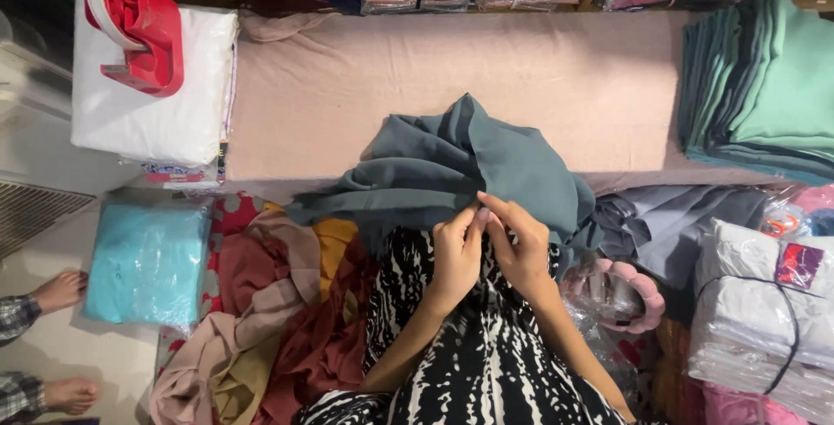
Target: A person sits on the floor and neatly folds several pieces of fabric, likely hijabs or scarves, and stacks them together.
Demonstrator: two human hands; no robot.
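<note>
Hands close together at my lap | left hand (458,247) and right hand (519,242) both pinch the near hem of the grey-green fabric (452,169) | I see it heaped over the near edge of the pink-covered table (347,86) | folded green stack (764,86) at its right end.

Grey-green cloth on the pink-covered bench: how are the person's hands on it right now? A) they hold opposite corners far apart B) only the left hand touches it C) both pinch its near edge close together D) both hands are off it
C: the left hand and right hand meet fingertip to fingertip on the near edge of the grey-green cloth.
</note>
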